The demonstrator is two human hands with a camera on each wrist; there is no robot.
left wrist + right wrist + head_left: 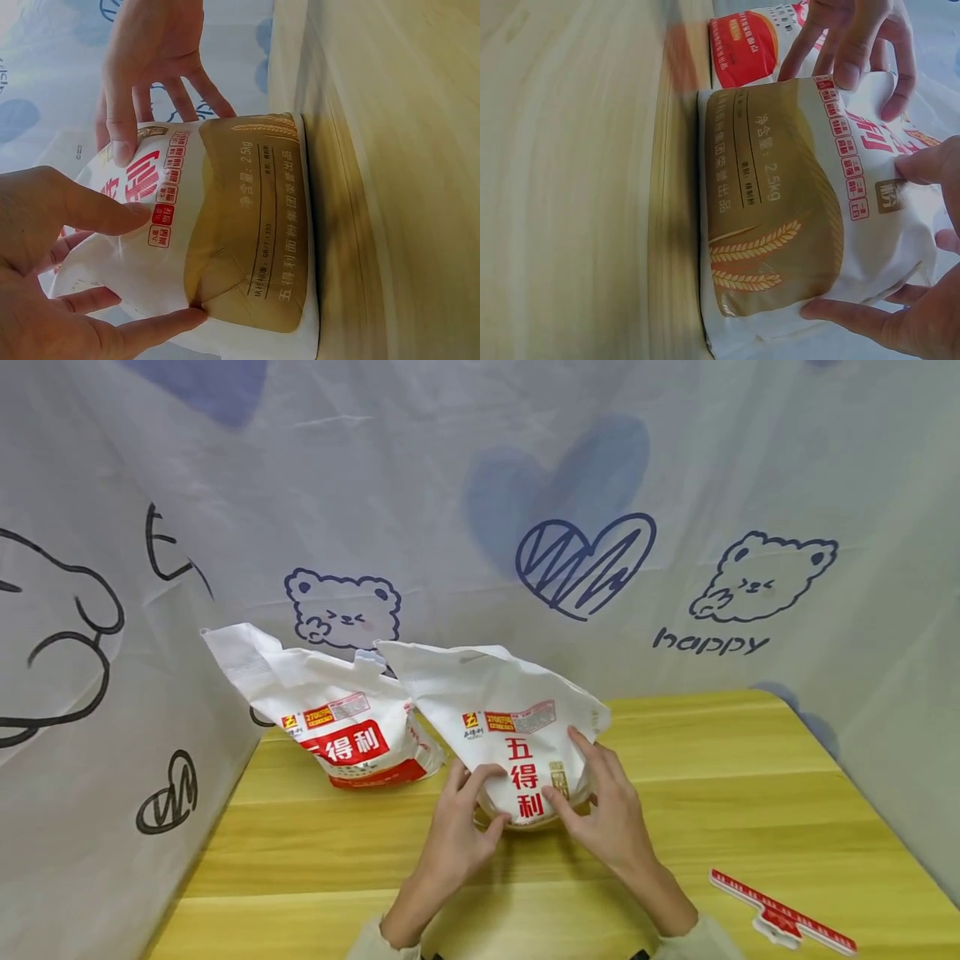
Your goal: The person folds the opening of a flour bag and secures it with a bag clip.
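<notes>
On the wooden counter (675,793), just right of a second flour bag (348,727), the nearer flour bag (517,735) stands upright between both hands, the left hand (457,827) and right hand (607,810) pressing its front with fingers spread and nearly straight.

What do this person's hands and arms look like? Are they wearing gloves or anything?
No gloves: the left hand and right hand are bare, with no rings, watch or markings showing. Nails look short and unpainted. Forearms are bare down to pale, light-coloured sleeve cuffs at the bottom edge of the head view. No straps can be seen on the wrists.
</notes>
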